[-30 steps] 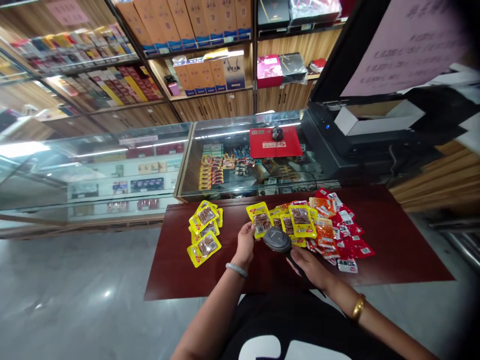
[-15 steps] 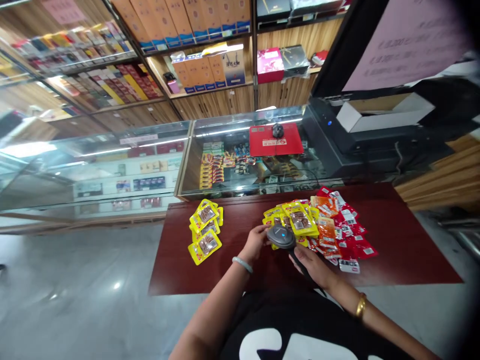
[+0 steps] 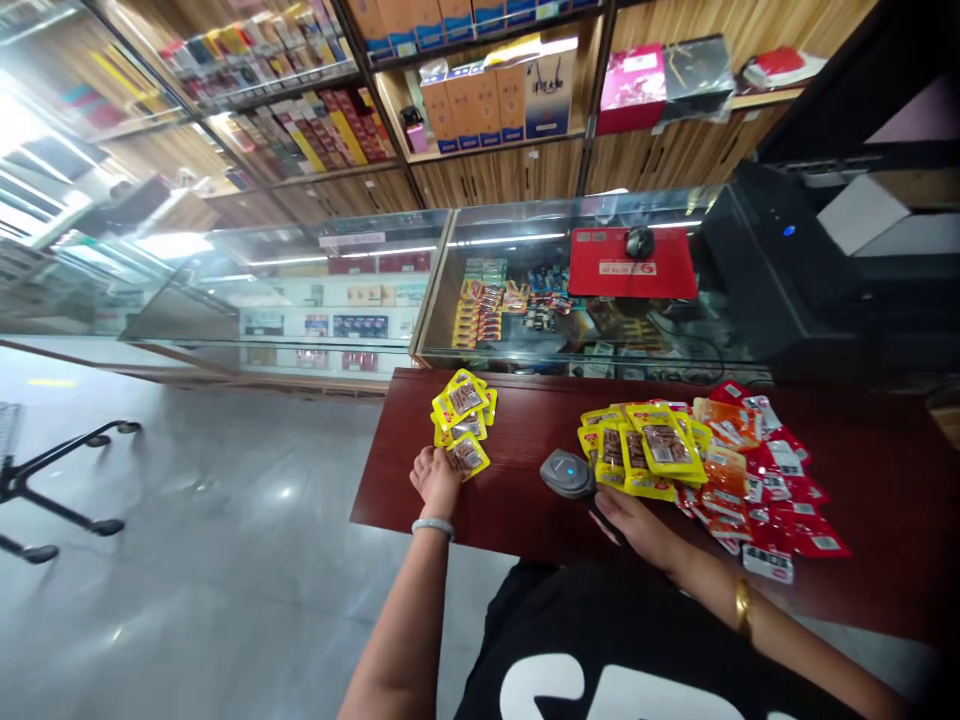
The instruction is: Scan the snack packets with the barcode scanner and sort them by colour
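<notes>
My right hand is wrapped round the handle of a grey barcode scanner with a small blue light, above the front of the dark red table. Behind and beside the scanner lies a heap of yellow snack packets with brown contents showing. Orange packets and red packets spread to their right. My left hand, with a pale bangle on its wrist, has its fingers curled at the lower-left edge of a yellow snack packet. This is the nearest one of a small pile at the table's left.
A glass display counter stands behind the table. On it are a red mat, a black mouse and a dark machine at right. Shelves of boxes line the wall. A wheeled chair base is on the floor at left.
My left hand has moved left from beside the scanner to the small yellow pile. My right hand still holds the scanner. The view has shifted, so things appear further right.
</notes>
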Demonstrator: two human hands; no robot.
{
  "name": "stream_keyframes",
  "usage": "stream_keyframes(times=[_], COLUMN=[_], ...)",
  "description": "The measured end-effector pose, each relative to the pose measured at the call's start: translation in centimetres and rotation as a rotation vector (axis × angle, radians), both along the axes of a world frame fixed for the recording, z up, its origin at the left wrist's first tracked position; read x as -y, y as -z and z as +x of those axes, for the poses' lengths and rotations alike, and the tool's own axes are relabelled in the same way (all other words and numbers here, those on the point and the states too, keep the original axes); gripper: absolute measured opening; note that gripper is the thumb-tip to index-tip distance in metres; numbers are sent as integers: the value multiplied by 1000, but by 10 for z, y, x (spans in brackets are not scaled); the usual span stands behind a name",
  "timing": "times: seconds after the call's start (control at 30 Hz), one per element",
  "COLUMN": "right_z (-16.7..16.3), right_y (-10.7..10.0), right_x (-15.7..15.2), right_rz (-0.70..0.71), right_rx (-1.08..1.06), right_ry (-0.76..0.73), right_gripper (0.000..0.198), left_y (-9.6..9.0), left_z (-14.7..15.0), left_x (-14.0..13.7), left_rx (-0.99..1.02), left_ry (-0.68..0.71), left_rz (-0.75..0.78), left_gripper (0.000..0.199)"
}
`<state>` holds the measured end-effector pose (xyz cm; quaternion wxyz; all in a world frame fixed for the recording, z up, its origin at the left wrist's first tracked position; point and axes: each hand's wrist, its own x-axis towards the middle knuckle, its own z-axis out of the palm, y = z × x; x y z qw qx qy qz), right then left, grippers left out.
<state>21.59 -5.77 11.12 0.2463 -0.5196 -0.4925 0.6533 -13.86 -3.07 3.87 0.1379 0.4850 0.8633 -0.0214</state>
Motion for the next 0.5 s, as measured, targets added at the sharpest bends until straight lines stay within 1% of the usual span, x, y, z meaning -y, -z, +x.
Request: stream_keyframes(times=[0.07, 0.13, 0.17, 0.23, 0.3, 0.37, 0.43, 0.5], right_z=[-3, -4, -4, -3, -2, 0, 1, 3], right_y=[1, 0, -1, -4, -7, -8, -8, -7], right_x=[3, 4, 5, 5, 5, 7, 10, 13], right_rz=[-42, -62, -54, -21, 1, -1, -16, -38], right_rx=[-4, -8, -6, 3, 12, 13, 4, -24], right_ry=[-9, -19, -26, -40, -46, -39, -19, 12], right_gripper=[70, 70, 70, 69, 69, 69, 69, 68], left_y=[-1, 1, 4, 13, 25, 35, 41, 42], left_z=[2, 8, 12, 23, 36, 51, 64, 74], left_x=[0, 2, 4, 7, 10, 10, 8, 5], left_rx=[-31, 42, 130, 376, 653, 858, 934, 897], left_ry=[42, 26, 1, -67, -138, -188, -204, -183], left_rz=[-24, -48, -53, -30, 37, 97, 127, 137], left_gripper=[59, 52, 49, 43, 42, 43, 41, 38])
